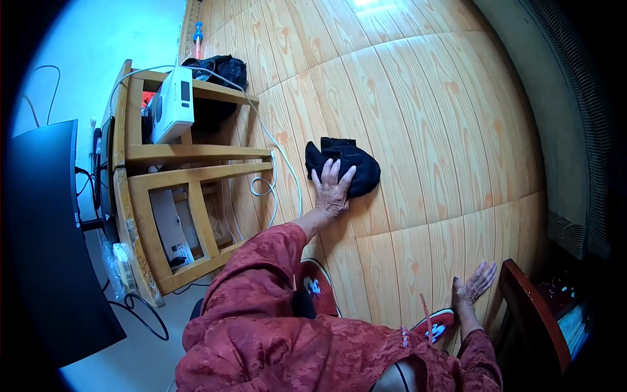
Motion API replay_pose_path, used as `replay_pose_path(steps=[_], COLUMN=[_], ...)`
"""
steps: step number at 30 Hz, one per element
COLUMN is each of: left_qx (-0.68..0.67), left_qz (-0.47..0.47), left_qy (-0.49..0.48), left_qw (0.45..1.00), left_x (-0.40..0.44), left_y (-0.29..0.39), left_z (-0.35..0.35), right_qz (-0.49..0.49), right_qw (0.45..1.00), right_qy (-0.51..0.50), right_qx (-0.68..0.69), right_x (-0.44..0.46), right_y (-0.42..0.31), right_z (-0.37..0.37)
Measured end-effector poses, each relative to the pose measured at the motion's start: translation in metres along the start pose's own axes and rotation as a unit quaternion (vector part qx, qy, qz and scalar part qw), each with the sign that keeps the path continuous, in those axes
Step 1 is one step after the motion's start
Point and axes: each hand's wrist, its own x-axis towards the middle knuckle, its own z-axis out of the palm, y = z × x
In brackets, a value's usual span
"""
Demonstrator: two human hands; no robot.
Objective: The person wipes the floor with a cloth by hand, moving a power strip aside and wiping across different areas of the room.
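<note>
My left hand (333, 189) rests on a crumpled black cloth (360, 171) on the wood-patterned floor. Its fingers are spread over the cloth's near left part, and no grip on the cloth shows. Further right and nearer to me, my right hand (475, 287) is open, fingers stretched out, above or on the floor beside a red shoe (439, 323). Nothing is in it. Whether its palm touches the floor I cannot tell.
Wooden furniture (202, 171) stands on the left, holding a white device (174, 108). A white cable (292, 157) trails across the floor near the cloth. Further left is a dark monitor (55, 242). A dark red wooden edge (535, 313) stands near my right hand.
</note>
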Motion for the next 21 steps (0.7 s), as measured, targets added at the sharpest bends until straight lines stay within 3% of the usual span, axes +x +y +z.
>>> replay_pose_path(steps=[4, 6, 7, 8, 12, 14, 15, 18, 20, 21], left_qx=[-0.041, 0.008, 0.032, 0.035, 0.032, -0.164, -0.191, -0.091, -0.108, -0.092], left_qz=[0.008, 0.005, -0.02, -0.109, -0.272, -0.217, -0.211, -0.114, 0.016, -0.02], left_qy=[0.065, 0.096, 0.077, -0.024, -0.077, -0.041, 0.03, 0.159, 0.161, 0.083], left_qw=[0.997, 0.995, 0.996, 0.993, 0.959, 0.961, 0.958, 0.976, 0.981, 0.992], left_x=[0.07, 0.114, 0.136, 0.16, 0.236, 0.244, 0.238, 0.192, 0.14, 0.104], left_y=[-0.066, -0.119, -0.147, -0.156, -0.164, -0.163, -0.133, -0.079, -0.049, -0.045], left_z=[0.024, 0.033, 0.034, 0.014, -0.033, -0.043, -0.057, -0.057, -0.057, -0.046], right_qz=[-0.001, 0.011, 0.01, 0.009, 0.014, 0.02, 0.015, 0.002, 0.0, -0.001], right_qw=[1.0, 1.0, 1.0, 1.0, 1.0, 0.999, 1.0, 0.999, 0.999, 0.999], right_qy=[0.013, -0.003, -0.014, -0.008, -0.003, -0.016, -0.006, 0.02, 0.023, 0.03], right_qx=[0.003, 0.007, 0.01, 0.015, 0.027, 0.023, 0.027, 0.034, 0.028, 0.028], right_x=[-0.001, -0.004, -0.004, -0.003, 0.0, -0.002, -0.002, -0.003, -0.005, -0.003], right_y=[0.004, 0.004, 0.004, 0.004, 0.001, 0.002, 0.002, 0.005, 0.007, 0.008], right_z=[0.01, 0.009, 0.007, 0.005, 0.001, 0.002, 0.004, 0.009, 0.012, 0.012])
